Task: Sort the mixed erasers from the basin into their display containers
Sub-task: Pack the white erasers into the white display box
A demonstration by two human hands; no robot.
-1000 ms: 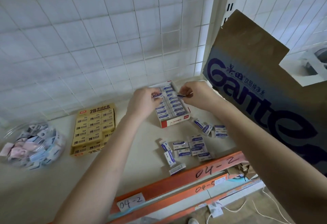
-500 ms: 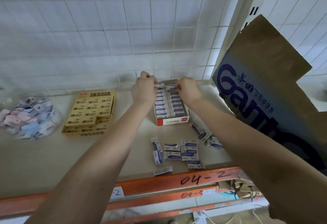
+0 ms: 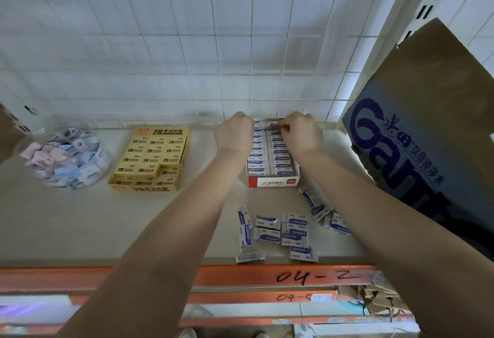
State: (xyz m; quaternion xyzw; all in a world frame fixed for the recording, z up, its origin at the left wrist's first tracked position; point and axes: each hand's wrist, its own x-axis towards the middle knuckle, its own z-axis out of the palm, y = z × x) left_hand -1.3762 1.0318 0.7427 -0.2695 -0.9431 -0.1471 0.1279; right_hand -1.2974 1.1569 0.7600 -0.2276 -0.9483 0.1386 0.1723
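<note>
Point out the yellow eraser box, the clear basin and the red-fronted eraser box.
yellow eraser box (image 3: 163,132), head view, lid flap.
clear basin (image 3: 34,136), head view, bare upper-left wall.
red-fronted eraser box (image 3: 272,182), head view, red front wall.

Both bare forearms stretch away from the body and converge toward 12 o'clock. The left forearm (image 3: 184,230) comes in from 7 o'clock and the right forearm (image 3: 374,230) from 4 o'clock, each nearly straight. The bare left grip (image 3: 235,134) lies knuckles up with a straight wrist, its fingers (image 3: 240,118) curled down over the far side. The bare right grip (image 3: 302,134) sits just beside it at 3 o'clock across a narrow gap. Its back faces up, with its fingers (image 3: 296,118) curled and the tips turned toward 9 o'clock. Whether either grip closes on anything cannot be told.
</note>
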